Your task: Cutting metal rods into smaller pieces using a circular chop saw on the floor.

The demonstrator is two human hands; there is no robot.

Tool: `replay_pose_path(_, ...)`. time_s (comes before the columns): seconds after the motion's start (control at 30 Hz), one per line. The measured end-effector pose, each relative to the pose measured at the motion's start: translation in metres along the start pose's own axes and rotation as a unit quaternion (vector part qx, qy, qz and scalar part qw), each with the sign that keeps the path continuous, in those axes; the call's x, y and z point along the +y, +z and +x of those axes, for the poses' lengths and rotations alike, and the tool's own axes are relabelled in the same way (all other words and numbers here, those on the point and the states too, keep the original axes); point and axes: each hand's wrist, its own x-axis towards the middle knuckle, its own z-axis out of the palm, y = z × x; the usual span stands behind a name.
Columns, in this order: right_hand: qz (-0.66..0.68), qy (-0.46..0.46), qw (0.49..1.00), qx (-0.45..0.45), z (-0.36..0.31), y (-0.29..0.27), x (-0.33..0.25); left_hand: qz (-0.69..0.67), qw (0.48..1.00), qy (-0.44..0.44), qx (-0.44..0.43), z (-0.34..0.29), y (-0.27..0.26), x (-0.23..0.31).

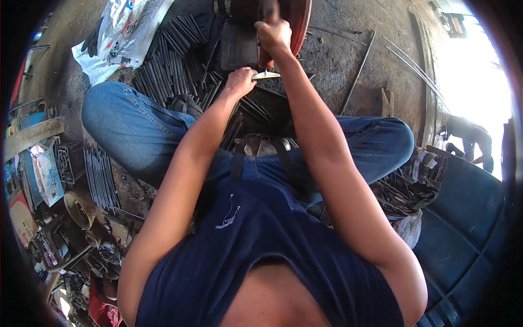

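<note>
At the top of the head view my right hand (274, 37) is closed round a dark handle (271, 10). It stands beside a large round red guard (300, 30), part of a machine that the frame cuts off. A red bar (265, 58) shows below that hand. My left hand (241, 82) lies lower and to the left, its fingers curled against the end of a pale flat bar (267, 75). Many dark metal rods (166, 73) lie in piles left of the machine, and more rods (256, 108) lie under my forearms.
I sit with legs (139, 128) bent wide around the work. White plastic bags (117, 38) lie at upper left. A rod bundle (99, 177) and scrap crowd the left. Long thin rods (417, 71) lie at right, near a heap of metal pieces (417, 185) and a dark blue panel (463, 212).
</note>
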Motion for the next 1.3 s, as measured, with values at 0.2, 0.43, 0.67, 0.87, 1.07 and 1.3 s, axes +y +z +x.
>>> replay_pose_path(0.2,0.018,-0.006,1.000,0.003,-0.003,-0.002,-0.002,0.022,0.999,0.024,0.023,-0.006,0.000,0.000)
replay_pose_path(0.43,0.007,-0.004,1.000,0.003,-0.001,0.000,-0.004,0.065,0.996,0.066,0.015,-0.012,0.000,-0.003)
replay_pose_path(0.67,0.002,-0.004,1.000,0.021,-0.003,0.001,-0.003,0.088,0.994,0.069,0.015,-0.014,-0.005,0.001)
replay_pose_path(0.87,0.007,0.004,1.000,0.010,-0.005,-0.003,-0.008,0.089,0.994,0.064,-0.003,-0.013,-0.007,0.002)
replay_pose_path(1.07,0.020,0.001,1.000,0.015,-0.008,-0.003,-0.006,0.083,0.994,0.071,0.022,-0.011,-0.003,0.002)
replay_pose_path(1.3,-0.002,0.004,1.000,0.021,-0.005,-0.001,-0.007,0.085,0.994,0.068,0.006,-0.012,-0.005,0.003)
